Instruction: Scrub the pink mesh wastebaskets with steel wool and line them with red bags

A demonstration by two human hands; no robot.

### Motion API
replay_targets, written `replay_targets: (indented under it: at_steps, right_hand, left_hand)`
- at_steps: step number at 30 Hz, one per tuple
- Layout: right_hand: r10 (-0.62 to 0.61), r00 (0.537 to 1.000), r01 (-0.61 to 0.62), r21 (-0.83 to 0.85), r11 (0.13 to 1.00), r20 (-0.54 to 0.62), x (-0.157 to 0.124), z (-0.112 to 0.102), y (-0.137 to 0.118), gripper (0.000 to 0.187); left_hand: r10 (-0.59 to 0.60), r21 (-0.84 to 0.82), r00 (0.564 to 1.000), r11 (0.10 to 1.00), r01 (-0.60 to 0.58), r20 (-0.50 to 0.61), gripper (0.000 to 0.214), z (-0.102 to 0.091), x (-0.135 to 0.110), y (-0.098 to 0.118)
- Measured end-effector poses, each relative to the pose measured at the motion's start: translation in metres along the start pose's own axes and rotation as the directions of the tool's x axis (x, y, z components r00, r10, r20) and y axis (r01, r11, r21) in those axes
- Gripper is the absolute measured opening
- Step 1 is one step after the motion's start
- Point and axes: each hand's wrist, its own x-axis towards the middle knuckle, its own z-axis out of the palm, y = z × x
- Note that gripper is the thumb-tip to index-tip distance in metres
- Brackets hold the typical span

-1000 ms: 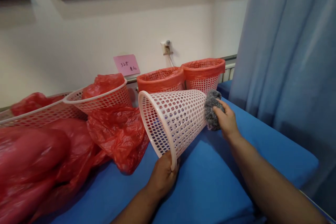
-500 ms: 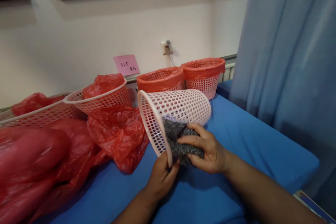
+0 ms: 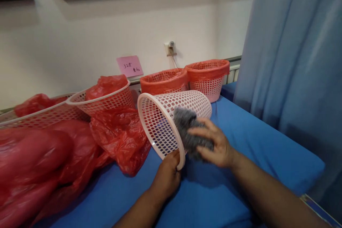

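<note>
"While the left hand (image 3: 167, 174) grips the rim (image 3: 182, 160), where is the basket (image 3: 187, 100)?"

"Tipped on its side, with its mouth at the left fingers, which are closed on the rim's lower part, and its far end well beyond them."

"And the right hand (image 3: 212, 144)?"

"Its fingers curl around a cloth (image 3: 185, 123), held over the basket just behind the rim, above and right of the left fingers."

"What else?"

"Left of the left fingers, a red bag (image 3: 123, 142) on the cover (image 3: 267, 142); beyond both hands, two lined baskets (image 3: 208, 82) standing upright."
</note>
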Motion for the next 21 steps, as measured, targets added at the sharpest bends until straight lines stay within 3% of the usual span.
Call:
replay_targets:
  at_steps: [2,5,7,9,10,12,14,15,16,17,19,21]
  right_hand:
    - [-0.145,0.979,0.135,0.080,0.988,0.142,-0.005,0.010,-0.019,0.053]
    - [-0.159,0.969,0.146,0.082,0.986,0.187,-0.007,0.015,-0.021,0.053]
    - [-0.064,0.992,0.064,0.009,0.998,0.106,-0.005,0.013,-0.006,0.048]
    - [0.105,0.988,-0.114,-0.072,0.991,-0.113,-0.001,0.006,0.018,0.043]
    - [0.208,0.945,-0.235,-0.079,0.969,-0.254,0.001,0.001,0.031,0.041]
    - [0.432,0.765,-0.480,0.026,0.877,-0.477,0.006,-0.010,0.058,0.043]
    - [0.633,0.554,-0.628,0.228,0.744,-0.540,0.010,-0.019,0.078,0.051]
    - [0.691,0.489,-0.658,0.294,0.693,-0.532,0.011,-0.021,0.083,0.054]
    - [0.706,0.478,-0.666,0.309,0.679,-0.523,0.011,-0.022,0.084,0.054]
    - [0.677,0.524,-0.652,0.267,0.709,-0.517,0.011,-0.020,0.082,0.053]
    - [0.495,0.735,-0.525,0.074,0.848,-0.464,0.006,-0.011,0.064,0.048]
    - [0.234,0.936,-0.263,-0.081,0.961,-0.264,-0.001,0.003,0.036,0.046]
  left_hand:
    - [-0.037,-0.090,0.999,0.995,0.039,0.022,0.040,-0.004,0.002,0.004]
    - [-0.083,-0.221,0.996,0.972,0.076,-0.027,0.034,-0.010,0.004,0.011]
    - [-0.119,-0.254,0.987,0.963,0.088,-0.108,0.036,-0.012,0.004,0.014]
    - [-0.131,-0.258,0.981,0.962,0.090,-0.146,0.041,-0.013,0.004,0.014]
    - [-0.122,-0.251,0.982,0.965,0.083,-0.144,0.042,-0.013,0.003,0.014]
    - [-0.085,-0.218,0.990,0.974,0.060,-0.109,0.042,-0.013,0.001,0.011]
    - [-0.042,-0.175,0.997,0.984,0.030,-0.066,0.042,-0.012,-0.002,0.007]
    - [-0.023,-0.154,0.998,0.988,0.015,-0.050,0.043,-0.011,-0.002,0.005]
    - [-0.007,-0.135,0.999,0.991,0.002,-0.040,0.045,-0.010,-0.003,0.003]
    - [0.004,-0.117,0.999,0.993,-0.008,-0.038,0.046,-0.009,-0.003,0.001]
    - [0.017,-0.091,0.999,0.996,-0.021,-0.045,0.047,-0.008,-0.002,-0.002]
    - [0.025,-0.081,0.999,0.996,-0.029,-0.047,0.047,-0.008,-0.001,-0.004]
